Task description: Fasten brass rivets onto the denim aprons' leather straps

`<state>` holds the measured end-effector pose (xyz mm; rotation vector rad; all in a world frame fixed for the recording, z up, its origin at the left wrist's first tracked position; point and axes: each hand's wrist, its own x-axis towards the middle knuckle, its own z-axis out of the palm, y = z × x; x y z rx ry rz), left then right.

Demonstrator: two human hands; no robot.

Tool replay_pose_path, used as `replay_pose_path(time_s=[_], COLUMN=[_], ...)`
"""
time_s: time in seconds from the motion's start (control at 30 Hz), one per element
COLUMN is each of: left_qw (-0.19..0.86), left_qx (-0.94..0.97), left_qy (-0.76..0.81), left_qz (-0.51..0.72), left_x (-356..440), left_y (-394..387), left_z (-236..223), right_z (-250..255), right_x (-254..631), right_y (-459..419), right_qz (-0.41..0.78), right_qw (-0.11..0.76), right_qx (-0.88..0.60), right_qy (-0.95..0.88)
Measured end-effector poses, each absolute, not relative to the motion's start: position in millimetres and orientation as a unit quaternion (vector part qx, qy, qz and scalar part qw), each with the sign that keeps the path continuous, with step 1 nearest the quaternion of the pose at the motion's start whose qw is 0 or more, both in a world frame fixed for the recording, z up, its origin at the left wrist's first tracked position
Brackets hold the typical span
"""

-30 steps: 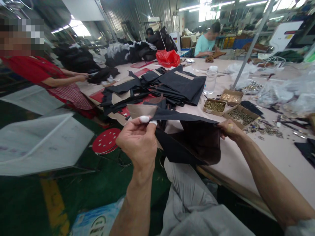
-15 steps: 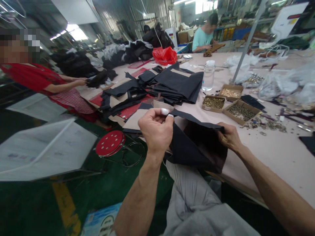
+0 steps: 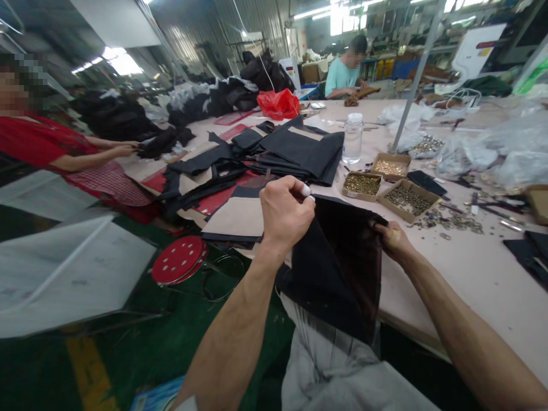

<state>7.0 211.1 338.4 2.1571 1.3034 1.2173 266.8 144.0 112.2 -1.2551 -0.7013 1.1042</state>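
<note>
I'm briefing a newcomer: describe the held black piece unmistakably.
Start at the pale table, its near edge by the grey trousers. There the left hand and right hand hold the black piece. Unlike the black stack lying beyond, it gapes open.

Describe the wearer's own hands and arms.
The left hand has white coverings on two fingertips; the right hand bears what looks like a plaster. Both forearms are mostly bare, with a pale edge, probably a sleeve, at the left.
</note>
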Motion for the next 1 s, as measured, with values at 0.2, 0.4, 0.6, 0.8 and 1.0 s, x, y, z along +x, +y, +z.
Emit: replay_pose_path(time_s=[0.2, 0.4, 0.6, 0.8, 1.0], left_qw=[0.171, 0.155, 0.274, 0.506, 0.302], left_qx=[0.781, 0.803, 0.811, 0.777, 0.445], left_qy=[0.461, 0.445, 0.393, 0.335, 0.742], left_qz=[0.385, 0.365, 0.336, 0.168, 0.400], left_x=[19.7, 52.5, 43.0, -20.5, -101.0], left_y=[221.6, 241.7, 201.4, 117.1, 64.6], left_z=[339.7, 330.7, 333.7, 285.6, 125.6], right_z=[112.4, 109.8, 97.5, 94.5, 125.3], right_x=[271.4, 271.8, 285.6, 323.7, 352.0], right_y=[149.9, 157.3, 146.9, 127.7, 90.9], right_qz=[0.507, 0.546, 0.457, 0.344, 0.189], right_qw=[0.626, 0.599, 0.587, 0.466, 0.435], right_qx=[-0.555, -0.558, -0.608, -0.604, -0.653], right_qy=[-0.205, -0.180, -0.277, -0.547, -0.591])
